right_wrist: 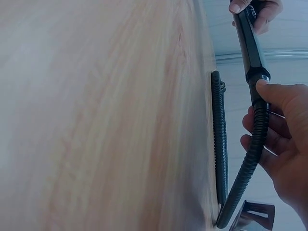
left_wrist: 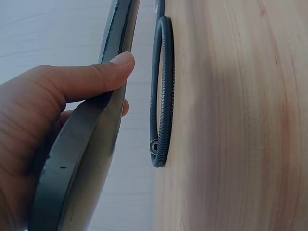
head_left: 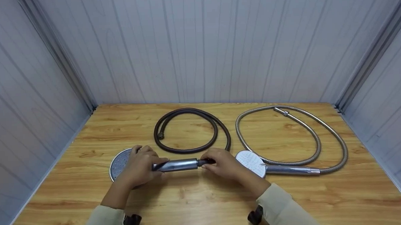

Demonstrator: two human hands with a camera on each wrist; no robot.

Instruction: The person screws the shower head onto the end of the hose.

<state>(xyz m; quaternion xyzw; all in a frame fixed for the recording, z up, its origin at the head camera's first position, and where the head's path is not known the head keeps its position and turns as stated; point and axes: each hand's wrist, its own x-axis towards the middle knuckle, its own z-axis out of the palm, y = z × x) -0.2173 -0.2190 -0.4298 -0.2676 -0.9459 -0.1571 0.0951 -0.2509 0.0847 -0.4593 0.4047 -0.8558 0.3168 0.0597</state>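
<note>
My left hand (head_left: 140, 166) grips the neck of a chrome-and-dark shower head (head_left: 118, 163), its round face toward the left. In the left wrist view the thumb lies along the side of the shower head (left_wrist: 91, 139), which is held above the table. The handle (head_left: 179, 164) points right, toward my right hand (head_left: 222, 163). That hand pinches the end fitting of a dark ribbed shower hose (head_left: 188, 150) right at the handle's end. The right wrist view shows the hose (right_wrist: 252, 154) in line with the handle, thumb on the fitting. The rest of the hose lies coiled behind.
On the right lies a second shower head (head_left: 250, 162) with a white face, joined to a silver metal hose (head_left: 340, 147) looped on the wooden table (head_left: 198, 207). Pale panel walls (head_left: 201, 51) enclose the back and sides.
</note>
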